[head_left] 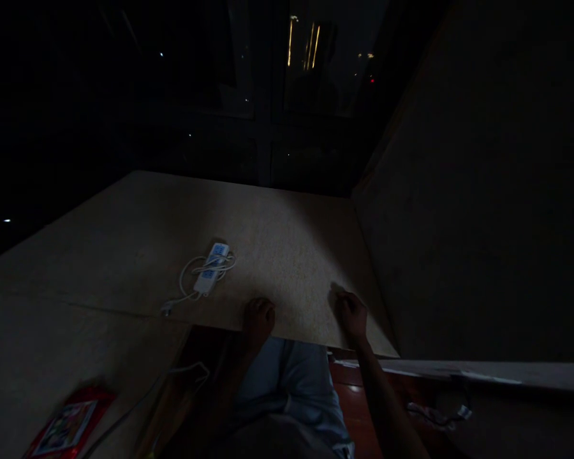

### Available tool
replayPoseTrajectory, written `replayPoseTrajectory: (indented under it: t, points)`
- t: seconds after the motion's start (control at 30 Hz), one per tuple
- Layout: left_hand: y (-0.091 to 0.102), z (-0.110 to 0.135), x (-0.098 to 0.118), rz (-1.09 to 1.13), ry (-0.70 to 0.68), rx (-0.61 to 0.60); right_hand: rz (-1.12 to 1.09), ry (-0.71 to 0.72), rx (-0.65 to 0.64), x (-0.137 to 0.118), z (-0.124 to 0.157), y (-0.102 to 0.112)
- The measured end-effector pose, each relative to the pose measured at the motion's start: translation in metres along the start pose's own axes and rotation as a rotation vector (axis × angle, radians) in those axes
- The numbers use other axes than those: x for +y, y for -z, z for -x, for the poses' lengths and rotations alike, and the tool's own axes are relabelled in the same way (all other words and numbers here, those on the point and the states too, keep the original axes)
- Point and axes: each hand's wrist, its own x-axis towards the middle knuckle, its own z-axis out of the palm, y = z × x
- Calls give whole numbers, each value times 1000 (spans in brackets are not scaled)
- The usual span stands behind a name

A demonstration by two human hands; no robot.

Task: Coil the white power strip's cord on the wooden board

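My left hand (259, 317) rests at the front edge of a pale tabletop (287, 255), its fingers curled into a loose fist with nothing visible in them. Further right, my right hand (353, 313) lies on the same surface, also closed, its fingertips dim in the poor light. Nearest to the left hand is a white power strip (211, 269) with blue socket faces. Its white cord is looped over it, and the plug (167, 308) lies at the lower left. Neither hand touches the strip.
A red packet (69, 424) lies at the lower left, near a thin cable (124, 414). Dark windows (268, 95) stand behind the table, and a wall (459, 223) bounds the right side. On the floor at the lower right lies a cord (440, 417). My legs (287, 376) are below the table edge.
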Motion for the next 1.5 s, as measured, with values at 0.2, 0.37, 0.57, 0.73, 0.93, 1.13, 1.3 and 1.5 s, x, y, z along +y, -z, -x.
replayPoseTrajectory:
  t: [0.2,0.37,0.57,0.73,0.93,1.13,1.3,1.5]
  points:
    - [-2,0,-1,-61,18,22,-63,10,11,-2,-1,1]
    - [-4,0,-1,-58,17,22,-73,-4,19,-3,0,0]
    - [-4,1,0,-57,31,26,-68,-4,12,0,0,-1]
    - [-2,1,3,-31,37,24,-45,-1,-7,0,-1,1]
    - [-3,1,4,-4,61,14,-11,27,-8,-5,3,3]
    - [2,1,2,147,114,-38,22,16,-19,-5,4,5]
    - [10,-6,-9,582,361,-4,26,11,-18,-2,4,6]
    - [53,-33,-51,652,645,377,49,27,-27,-3,4,9]
